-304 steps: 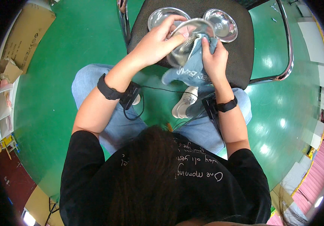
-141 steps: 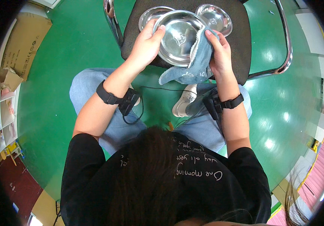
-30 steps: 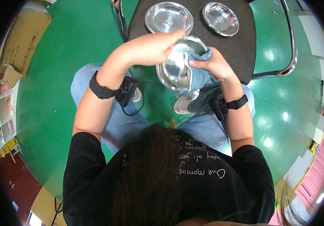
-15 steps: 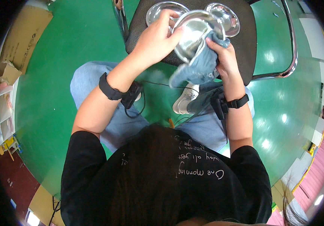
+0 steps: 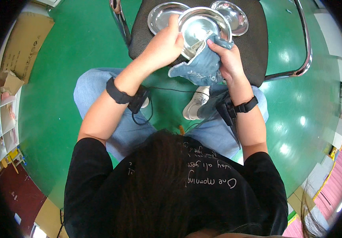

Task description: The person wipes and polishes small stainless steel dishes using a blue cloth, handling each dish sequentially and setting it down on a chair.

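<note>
A shiny metal bowl [image 5: 198, 28] is held over the chair seat, its inside facing up toward me. My left hand [image 5: 166, 47] grips its left rim, thumb and fingers closed on the edge. On the opposite side my right hand [image 5: 229, 60] pinches a blue-grey cloth [image 5: 199, 70] with a pale edging. Part of the cloth lies over the bowl's lower right rim and reaches inside; the rest hangs below. Two more metal dishes, a left one [image 5: 158, 19] and a right one [image 5: 237, 18], rest on the seat behind the held bowl, which partly covers the left one.
The black mesh chair [image 5: 254, 55] has curved chrome armrests on both sides. A thin black cable [image 5: 171, 89] crosses the green floor [image 5: 55, 119] between my legs. Cardboard [image 5: 30, 43] and a white shelf unit [image 5: 4, 131] stand at the left.
The bowl and both hands sit slightly further left and up in view, as does the chair. The cloth, smeared by motion before, now looks sharp. Both hands keep their hold.
</note>
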The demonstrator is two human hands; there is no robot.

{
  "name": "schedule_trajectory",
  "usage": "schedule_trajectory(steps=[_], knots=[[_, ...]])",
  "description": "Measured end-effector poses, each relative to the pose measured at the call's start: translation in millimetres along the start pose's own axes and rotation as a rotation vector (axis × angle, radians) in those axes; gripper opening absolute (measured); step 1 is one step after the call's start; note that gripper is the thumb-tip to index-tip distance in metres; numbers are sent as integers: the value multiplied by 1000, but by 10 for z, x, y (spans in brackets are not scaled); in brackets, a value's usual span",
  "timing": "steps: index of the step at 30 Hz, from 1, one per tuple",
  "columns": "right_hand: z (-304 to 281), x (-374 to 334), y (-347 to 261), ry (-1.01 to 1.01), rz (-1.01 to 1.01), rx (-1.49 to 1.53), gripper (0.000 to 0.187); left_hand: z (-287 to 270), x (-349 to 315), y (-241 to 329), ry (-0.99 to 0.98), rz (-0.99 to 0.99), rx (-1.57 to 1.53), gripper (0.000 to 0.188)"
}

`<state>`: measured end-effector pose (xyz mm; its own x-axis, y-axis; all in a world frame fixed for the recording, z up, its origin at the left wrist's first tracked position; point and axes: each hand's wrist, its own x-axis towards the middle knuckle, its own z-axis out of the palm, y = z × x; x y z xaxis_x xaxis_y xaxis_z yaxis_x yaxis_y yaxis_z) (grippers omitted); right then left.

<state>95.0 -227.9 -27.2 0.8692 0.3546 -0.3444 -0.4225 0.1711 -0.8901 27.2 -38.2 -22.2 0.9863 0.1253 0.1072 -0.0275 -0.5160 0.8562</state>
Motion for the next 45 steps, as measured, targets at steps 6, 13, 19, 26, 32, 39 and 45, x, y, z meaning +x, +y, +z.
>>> schedule_trajectory(steps=[6, 13, 19, 26, 32, 39, 45], knots=[[-6, -67, -3, -125, 74, -90, 30, -288, 106, -125, -269, 159, 105, 46], [-43, -64, 7, -354, 148, -449, 29, -446, 7, -19, -533, 172, 211, 42], [3, -106, 73, -567, -31, -860, 27, -287, -97, 56, -749, 139, 190, 32], [8, -32, -56, -362, -18, -564, 28, -338, -52, 64, -555, 73, 113, 31], [-1, 6, -179, -115, -110, -338, 29, -264, 5, -79, -202, 17, 27, 42], [7, -5, -175, -43, -137, -264, 36, -150, 94, -235, 129, -52, -115, 40], [14, 18, -129, -37, -121, -314, 42, -168, 104, -190, 182, -140, -89, 40]])
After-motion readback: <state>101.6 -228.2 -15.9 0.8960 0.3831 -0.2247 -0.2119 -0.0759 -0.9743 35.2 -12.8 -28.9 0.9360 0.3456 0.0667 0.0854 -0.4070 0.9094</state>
